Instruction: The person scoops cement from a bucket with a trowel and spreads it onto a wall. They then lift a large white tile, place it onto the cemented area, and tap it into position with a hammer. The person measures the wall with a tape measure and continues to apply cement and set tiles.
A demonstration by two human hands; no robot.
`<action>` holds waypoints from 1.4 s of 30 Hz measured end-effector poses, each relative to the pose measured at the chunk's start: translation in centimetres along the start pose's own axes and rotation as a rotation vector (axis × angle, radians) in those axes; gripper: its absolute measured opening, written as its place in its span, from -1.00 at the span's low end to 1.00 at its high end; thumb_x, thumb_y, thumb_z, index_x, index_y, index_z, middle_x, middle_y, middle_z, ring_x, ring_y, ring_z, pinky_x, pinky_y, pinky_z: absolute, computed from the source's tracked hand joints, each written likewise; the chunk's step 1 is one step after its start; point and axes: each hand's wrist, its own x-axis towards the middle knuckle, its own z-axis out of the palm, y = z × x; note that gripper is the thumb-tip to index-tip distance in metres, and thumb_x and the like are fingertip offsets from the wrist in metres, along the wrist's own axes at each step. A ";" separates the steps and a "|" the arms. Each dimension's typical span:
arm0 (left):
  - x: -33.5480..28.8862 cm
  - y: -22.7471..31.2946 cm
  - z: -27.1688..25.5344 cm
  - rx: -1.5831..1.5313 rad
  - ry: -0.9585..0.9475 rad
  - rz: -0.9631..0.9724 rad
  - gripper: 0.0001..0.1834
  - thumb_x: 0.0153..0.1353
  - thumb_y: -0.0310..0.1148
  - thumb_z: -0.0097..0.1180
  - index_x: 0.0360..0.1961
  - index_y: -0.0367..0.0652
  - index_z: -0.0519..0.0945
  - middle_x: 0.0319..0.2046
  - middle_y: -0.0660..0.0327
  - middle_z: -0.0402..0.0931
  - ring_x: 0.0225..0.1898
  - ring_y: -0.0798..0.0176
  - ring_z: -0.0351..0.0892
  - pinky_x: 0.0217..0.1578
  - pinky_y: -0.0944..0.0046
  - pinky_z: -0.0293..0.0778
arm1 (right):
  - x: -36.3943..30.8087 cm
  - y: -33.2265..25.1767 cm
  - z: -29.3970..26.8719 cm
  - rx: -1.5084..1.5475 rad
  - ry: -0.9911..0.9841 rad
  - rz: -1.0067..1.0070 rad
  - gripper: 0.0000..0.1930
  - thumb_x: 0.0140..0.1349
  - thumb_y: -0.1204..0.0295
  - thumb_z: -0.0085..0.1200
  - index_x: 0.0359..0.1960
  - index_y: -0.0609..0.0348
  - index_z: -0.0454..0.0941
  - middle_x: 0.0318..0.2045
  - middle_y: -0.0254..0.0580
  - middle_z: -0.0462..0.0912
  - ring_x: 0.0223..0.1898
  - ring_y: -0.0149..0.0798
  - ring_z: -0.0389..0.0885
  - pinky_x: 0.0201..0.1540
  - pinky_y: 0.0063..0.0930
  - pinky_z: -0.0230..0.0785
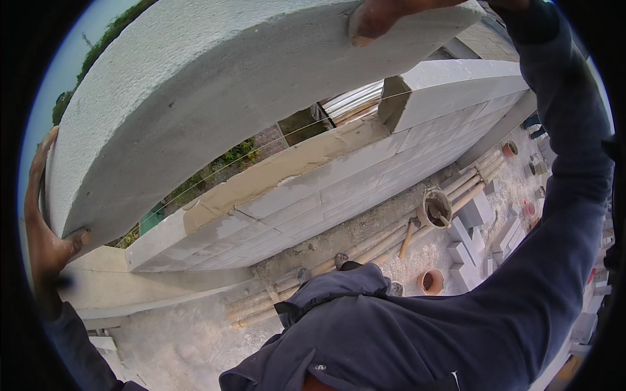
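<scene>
A large pale aerated concrete block (pixel 215 85) is held up in front of me, above the wall (pixel 313 208). My left hand (pixel 49 234) is closed on the block's left end, with the thumb on the near face and fingers along the end. The thumb of my right hand (pixel 391 16) presses on the block's near face close to its right end; the other fingers are out of view. Below the block, a bed of beige mortar (pixel 287 173) coats the top of the wall. A gap shows between block and mortar.
A taut string line (pixel 261 140) runs along the wall. At the right, the end of a laid block (pixel 395 98) has mortar on it. On the floor are a mortar bucket (pixel 435 208), a hammer (pixel 409 238), bamboo poles (pixel 378 247), an orange bucket (pixel 430 281) and several loose blocks (pixel 463 254).
</scene>
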 end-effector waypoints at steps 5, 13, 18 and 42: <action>4.1 -2.1 5.7 -0.120 0.078 0.014 0.47 -0.53 0.68 0.25 0.49 0.14 0.30 0.34 -0.02 0.41 0.24 -0.16 0.53 0.31 -0.27 0.39 | 5.0 5.7 4.0 0.329 -0.089 -0.230 -0.31 -0.29 0.47 0.38 0.07 0.33 0.60 -0.15 0.03 0.76 -0.11 -0.15 0.71 0.02 -0.29 0.54; 5.5 0.4 14.0 -0.309 -0.102 0.124 0.43 -0.50 0.54 0.47 0.45 0.02 0.36 0.27 0.01 0.50 0.22 -0.12 0.56 0.31 -0.10 0.37 | 5.1 11.5 16.2 0.044 -0.073 -0.004 0.16 -0.59 0.21 0.51 0.36 0.09 0.52 -0.03 0.17 0.68 -0.10 0.16 0.72 0.11 -0.12 0.60; 5.4 2.5 18.4 -0.399 -0.151 0.154 0.44 -0.55 0.49 0.53 0.43 -0.03 0.40 0.18 0.01 0.54 0.17 -0.11 0.58 0.25 -0.05 0.41 | 3.2 13.3 20.5 0.007 -0.178 -0.006 0.18 -0.53 0.08 0.62 0.38 0.09 0.49 -0.01 0.30 0.66 -0.09 0.14 0.75 0.08 -0.14 0.62; 7.6 7.3 24.6 -0.472 -0.308 0.105 0.50 -0.55 0.64 0.40 0.47 0.02 0.34 0.16 -0.04 0.52 0.15 -0.21 0.56 0.22 -0.15 0.42 | -0.3 18.7 25.3 0.020 -0.187 -0.038 0.19 -0.54 0.02 0.65 0.36 0.07 0.51 -0.22 0.11 0.71 -0.22 0.03 0.75 -0.11 -0.23 0.62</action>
